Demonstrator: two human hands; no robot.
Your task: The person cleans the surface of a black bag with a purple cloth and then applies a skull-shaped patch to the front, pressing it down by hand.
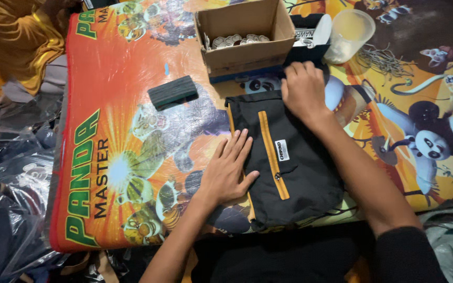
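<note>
A black fabric pouch (284, 157) with orange zipper strips lies flat on the cartoon-printed worktop (121, 115). The left hand (227, 170) presses its near edge, fingers spread flat, clamped on nothing. The right hand (303, 90) rests on its far corner, its grip curled loosely.

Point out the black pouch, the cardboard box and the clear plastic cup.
black pouch (302, 173): head view, on the plain black fabric right of the orange zipper.
cardboard box (247, 57): head view, on the near outer wall.
clear plastic cup (348, 34): head view, on its see-through side wall.

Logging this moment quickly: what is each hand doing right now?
Left hand: open, flat on the black fabric pouch with orange zip trim.
Right hand: fingers curled at the pouch's top edge; a grip cannot be told.
</note>
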